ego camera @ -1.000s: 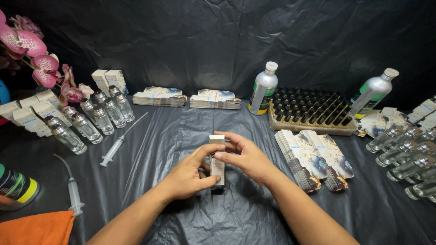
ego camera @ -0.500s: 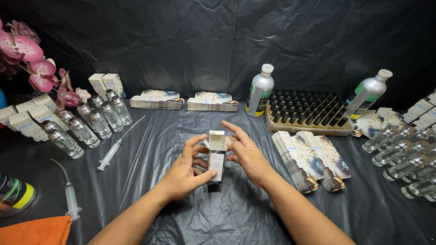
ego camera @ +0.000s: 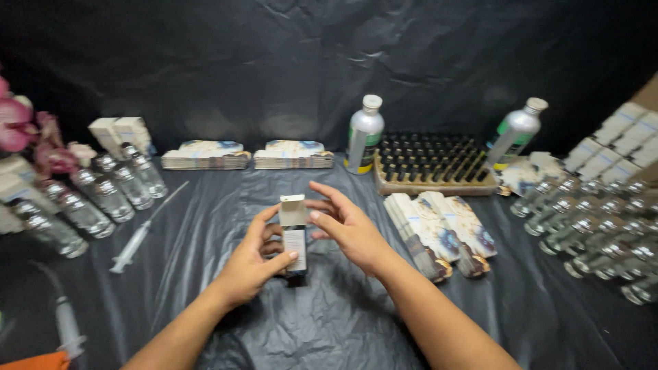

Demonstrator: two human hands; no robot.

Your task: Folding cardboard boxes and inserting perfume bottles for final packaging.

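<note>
Silver bottles (ego camera: 363,134): 2; small carton (ego camera: 294,233): 1

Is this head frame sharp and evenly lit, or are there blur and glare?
Head view: the small box and both hands are fairly sharp; clear bottles at the edges smear; black plastic sheet shows soft glare; backdrop dim.

In front of me the desk (ego camera: 329,329) is covered with black plastic. Two metal bottles (ego camera: 363,135) stand at the back beside a wooden tray of dark vials (ego camera: 432,161). Flat cartons (ego camera: 439,229) lie at my right, clear bottles (ego camera: 103,195) and a syringe (ego camera: 140,236) at my left, pink flowers (ego camera: 27,133) beyond.
</note>
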